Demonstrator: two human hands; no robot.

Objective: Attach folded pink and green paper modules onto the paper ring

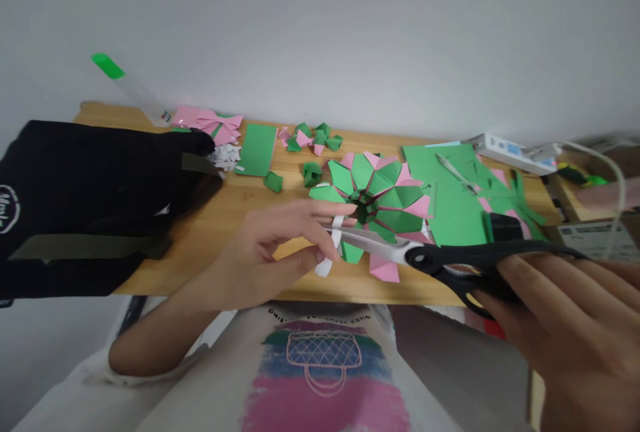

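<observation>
Between the thumb and fingers of my left hand (273,249) is a narrow white paper strip (326,264), held upright above the table's front part. My right hand (565,312) grips the black handles of a pair of scissors (420,257). Their silver blades point left and reach the strip at my left fingers; whether they have cut into it I cannot tell. Just beyond the blades lies a round flower-like form of folded green and pink paper (400,199), partly hidden by my left fingers and the scissors. A loose pink folded piece (384,268) lies at its near side.
Green sheets (445,212) with a craft knife (456,173) lie right, near a white power strip (515,153). Small folded pieces (310,139), a green paper stack (257,150), and white scraps (226,157) lie behind. A black bag (90,185) covers the left end.
</observation>
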